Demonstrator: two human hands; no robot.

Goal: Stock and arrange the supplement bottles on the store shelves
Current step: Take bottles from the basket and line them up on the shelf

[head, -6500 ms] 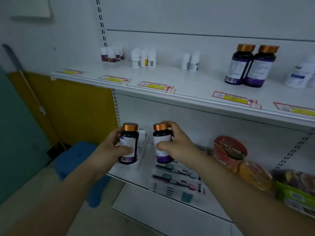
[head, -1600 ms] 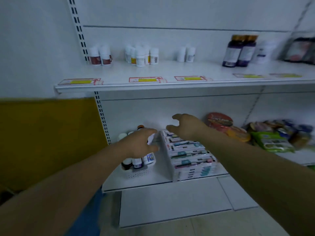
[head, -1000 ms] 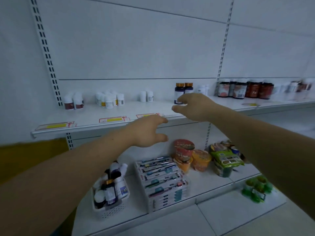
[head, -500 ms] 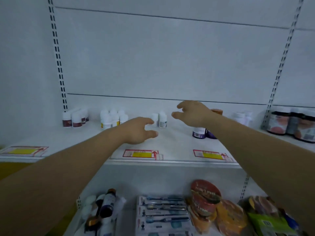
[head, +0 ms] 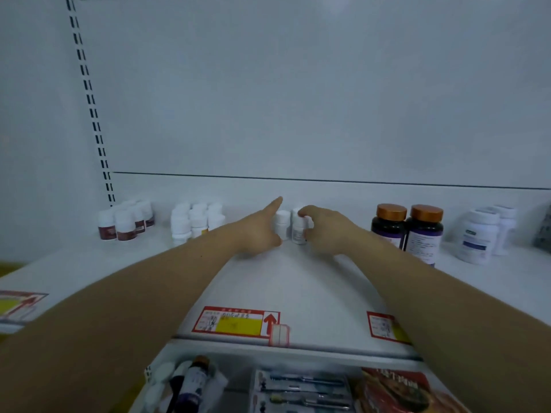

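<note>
The right hand (head: 325, 232) curls its fingers round one white bottle (head: 299, 232); the left hand (head: 258, 232) touches the neighbouring bottle (head: 282, 223), grip unclear. A clumsy nudge could topple both.

A shop aisle with health goods on display shelving.

A white metal shelf (head: 298, 278) runs from a slotted upright (head: 89, 99) along a plain back panel, and red-and-yellow price labels (head: 235, 321) are stuck along its front edge. Small white bottles (head: 196, 219) and dark bottles with copper caps (head: 407, 228) stand at the back in groups, several of each kind side by side. On the shelf below lie packaged toothbrushes (head: 298, 389).
</note>
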